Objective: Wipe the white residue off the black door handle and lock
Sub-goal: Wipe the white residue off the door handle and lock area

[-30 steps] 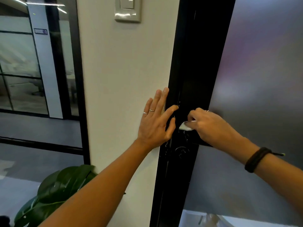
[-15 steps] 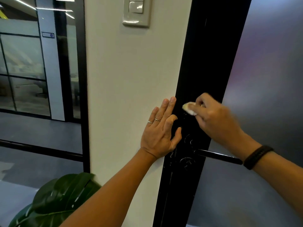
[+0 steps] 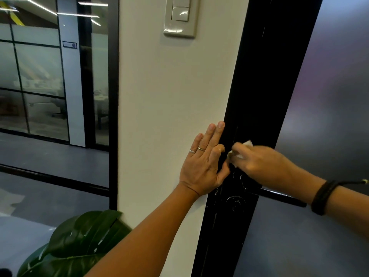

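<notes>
— Since half a second back, what shifted?

— Right hand (image 3: 265, 164) dropped lower on the black door frame (image 3: 257, 96); it is now just above the lever, and blurred. Its fingers are curled round a small white cloth (image 3: 242, 149), pressed to the frame.

— Any writing to read?

— None legible. A small dark-edged sign (image 3: 69, 45) sits on the far partition, too small to make out.

— And the other hand?

— Left hand (image 3: 205, 166) lies flat on the white wall (image 3: 169, 96), fingers straight and holding nothing, two rings on them; the fingertips reach the frame's edge, the thumb crosses onto it.

— Where are handle and lock?

— Black door handle (image 3: 279, 194) runs right as a slim glossy bar, passing under the right wrist. The round lock (image 3: 234, 202) sits below it on the frame, with pale smears around both.

— Surroundings?

— Frosted glass door (image 3: 329, 96) at right, smooth and matte. A glossy light switch (image 3: 179, 17) is high on the wall; a broad green leaf (image 3: 79, 242) is low left, before glass partitions.
</notes>
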Demonstrator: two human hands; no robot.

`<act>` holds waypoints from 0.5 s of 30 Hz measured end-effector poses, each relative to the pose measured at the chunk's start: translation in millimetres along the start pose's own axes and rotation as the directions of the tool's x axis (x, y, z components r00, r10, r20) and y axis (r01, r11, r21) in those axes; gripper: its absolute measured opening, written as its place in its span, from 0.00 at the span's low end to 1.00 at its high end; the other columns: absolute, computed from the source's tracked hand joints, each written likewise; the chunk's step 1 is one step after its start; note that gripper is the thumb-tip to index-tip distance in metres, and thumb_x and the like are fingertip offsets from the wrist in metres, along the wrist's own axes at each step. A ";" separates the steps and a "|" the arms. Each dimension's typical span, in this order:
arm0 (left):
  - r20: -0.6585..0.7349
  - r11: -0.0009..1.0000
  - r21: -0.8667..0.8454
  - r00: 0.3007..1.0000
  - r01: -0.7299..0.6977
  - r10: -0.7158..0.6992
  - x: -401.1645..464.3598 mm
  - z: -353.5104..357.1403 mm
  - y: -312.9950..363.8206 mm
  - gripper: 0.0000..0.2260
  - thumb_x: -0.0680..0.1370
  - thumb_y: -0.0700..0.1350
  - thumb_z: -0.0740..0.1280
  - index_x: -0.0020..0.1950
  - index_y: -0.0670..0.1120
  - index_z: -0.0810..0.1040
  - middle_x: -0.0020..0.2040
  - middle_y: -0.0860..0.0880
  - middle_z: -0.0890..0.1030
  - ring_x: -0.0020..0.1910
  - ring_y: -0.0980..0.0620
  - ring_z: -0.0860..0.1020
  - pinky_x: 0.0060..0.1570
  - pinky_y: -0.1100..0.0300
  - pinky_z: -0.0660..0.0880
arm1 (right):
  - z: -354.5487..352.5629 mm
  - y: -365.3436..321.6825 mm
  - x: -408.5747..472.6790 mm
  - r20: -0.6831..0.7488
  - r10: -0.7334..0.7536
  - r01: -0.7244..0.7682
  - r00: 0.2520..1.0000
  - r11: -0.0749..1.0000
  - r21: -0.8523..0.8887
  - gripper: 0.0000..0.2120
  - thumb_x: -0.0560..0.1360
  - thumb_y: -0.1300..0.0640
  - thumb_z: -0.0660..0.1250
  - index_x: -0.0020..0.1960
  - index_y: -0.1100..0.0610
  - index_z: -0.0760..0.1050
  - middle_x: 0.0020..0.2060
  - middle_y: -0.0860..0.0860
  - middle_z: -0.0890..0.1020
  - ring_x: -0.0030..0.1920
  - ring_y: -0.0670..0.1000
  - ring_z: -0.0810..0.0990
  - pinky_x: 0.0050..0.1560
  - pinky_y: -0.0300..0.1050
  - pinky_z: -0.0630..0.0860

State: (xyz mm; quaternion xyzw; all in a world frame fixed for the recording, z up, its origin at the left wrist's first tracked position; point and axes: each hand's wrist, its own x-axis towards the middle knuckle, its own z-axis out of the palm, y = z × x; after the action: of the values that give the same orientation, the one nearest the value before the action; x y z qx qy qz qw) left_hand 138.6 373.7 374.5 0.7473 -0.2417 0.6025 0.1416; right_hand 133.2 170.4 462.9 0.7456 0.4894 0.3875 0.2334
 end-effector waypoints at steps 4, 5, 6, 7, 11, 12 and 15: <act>-0.011 1.000 0.014 1.000 -0.001 0.001 -0.6 1.0 0.0 0.12 0.83 0.48 0.68 0.63 0.45 0.72 0.86 0.39 0.61 0.87 0.42 0.55 0.86 0.43 0.56 | -8.9 19.1 1.3 -0.136 0.151 -0.145 0.979 0.988 0.053 0.10 0.75 0.66 0.75 0.56 0.65 0.83 0.47 0.60 0.79 0.33 0.54 0.78 0.27 0.47 0.79; -0.014 1.000 0.012 1.000 -0.001 0.001 -0.8 0.7 -0.1 0.12 0.83 0.48 0.68 0.62 0.45 0.73 0.85 0.39 0.61 0.87 0.42 0.55 0.86 0.43 0.55 | -14.8 24.9 5.0 -0.176 0.218 -0.208 0.960 0.975 0.074 0.10 0.76 0.65 0.73 0.57 0.65 0.82 0.48 0.60 0.79 0.33 0.55 0.78 0.27 0.49 0.79; -0.016 1.000 0.008 1.000 0.001 0.000 -0.9 0.5 -0.2 0.11 0.83 0.48 0.68 0.62 0.45 0.73 0.85 0.39 0.61 0.87 0.42 0.55 0.86 0.43 0.55 | -17.6 27.1 7.4 -0.181 0.255 -0.242 0.950 0.966 0.093 0.10 0.77 0.65 0.73 0.58 0.65 0.82 0.49 0.61 0.79 0.35 0.56 0.78 0.28 0.49 0.79; -0.015 1.000 0.006 1.000 0.000 0.000 -1.0 0.8 -0.3 0.11 0.83 0.48 0.68 0.62 0.45 0.74 0.85 0.39 0.61 0.87 0.42 0.55 0.86 0.43 0.55 | -17.0 25.8 7.8 -0.165 0.233 -0.218 0.958 0.970 0.105 0.10 0.77 0.64 0.72 0.58 0.65 0.82 0.49 0.60 0.78 0.36 0.55 0.78 0.30 0.47 0.79; -0.015 1.000 0.000 1.000 0.006 -0.006 -2.6 2.9 0.0 0.12 0.84 0.48 0.68 0.63 0.44 0.75 0.85 0.38 0.61 0.87 0.42 0.54 0.85 0.42 0.56 | -1.3 6.0 -8.0 0.116 0.021 -0.043 0.993 0.980 0.192 0.12 0.80 0.56 0.67 0.63 0.56 0.79 0.51 0.50 0.74 0.39 0.46 0.75 0.38 0.38 0.77; -0.013 1.000 -0.002 1.000 0.009 -0.010 -2.7 2.9 -0.1 0.11 0.84 0.48 0.68 0.63 0.44 0.75 0.85 0.38 0.61 0.87 0.42 0.54 0.86 0.42 0.56 | 0.8 6.4 -12.3 0.162 0.029 -0.063 0.986 0.976 0.210 0.12 0.81 0.55 0.67 0.64 0.53 0.79 0.52 0.48 0.73 0.40 0.45 0.74 0.38 0.38 0.77; -0.010 1.000 0.006 1.000 0.006 -0.006 -2.3 1.7 -0.4 0.11 0.83 0.48 0.67 0.62 0.45 0.73 0.85 0.38 0.61 0.87 0.42 0.54 0.86 0.43 0.56 | -0.6 8.7 -21.9 0.210 0.034 -0.087 0.977 0.965 0.247 0.12 0.80 0.57 0.68 0.63 0.51 0.80 0.52 0.47 0.73 0.41 0.45 0.74 0.38 0.37 0.75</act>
State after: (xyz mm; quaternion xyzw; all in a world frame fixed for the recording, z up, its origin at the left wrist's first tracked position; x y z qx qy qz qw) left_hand 139.9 373.6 372.0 0.7454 -0.2370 0.6065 0.1426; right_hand 132.7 146.8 461.9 0.8199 0.4854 0.2498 0.1726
